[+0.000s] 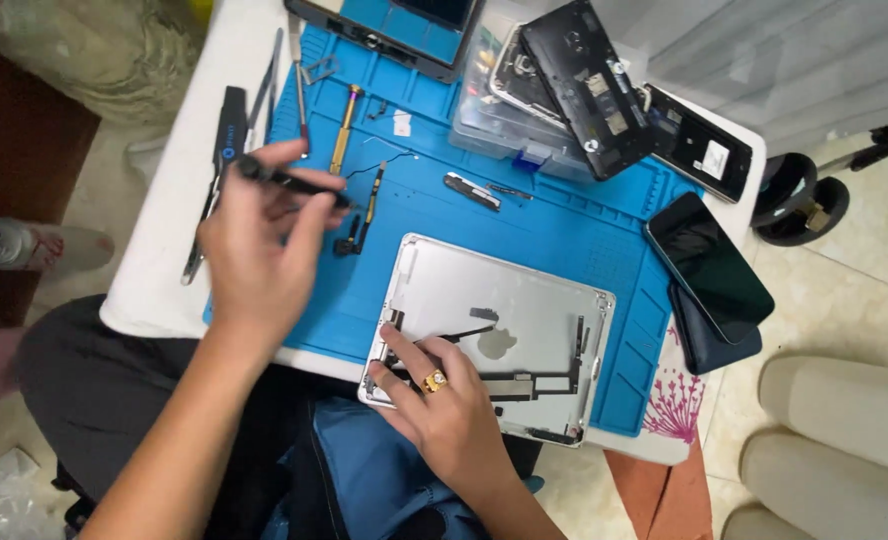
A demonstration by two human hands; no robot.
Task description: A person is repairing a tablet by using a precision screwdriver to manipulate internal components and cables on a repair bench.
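1. On the blue work mat (564, 235) that covers most of the white surface (179, 190), a silver tablet back shell (539, 300) lies open side up, its near edge hanging toward the person's lap.
2. Reaching in from the lower left, the left hand (259, 250) is raised above the mat's left part, back of the hand toward the camera, wrist bent, fingers curled shut around a slim black tool (289, 180) that lies across the fingertips.
3. Coming up from the bottom edge, the right hand (444, 400) rests on the shell's near left corner, fingers spread flat and pressing on the dark flex cables (454, 335) inside; it grips nothing. A gold ring (434, 381) sits on one finger.
4. Just beyond the left hand, a brass-handled screwdriver (344, 125), tweezers (264, 90) and a small black cable part (359, 225) lie on the mat.
5. Further back stand a clear parts box (484, 125) with a stripped black phone frame (589, 85) laid over it, and another opened phone (699, 145) to its right.
6. A dark phone (709, 265) lies screen up at the mat's right edge, stacked on a second device that it mostly hides.
7. At the top a tablet frame (394, 30) is cut off by the picture edge. The left hand covers the tool's middle, and its tip is blurred. The right palm hides the shell's near corner.
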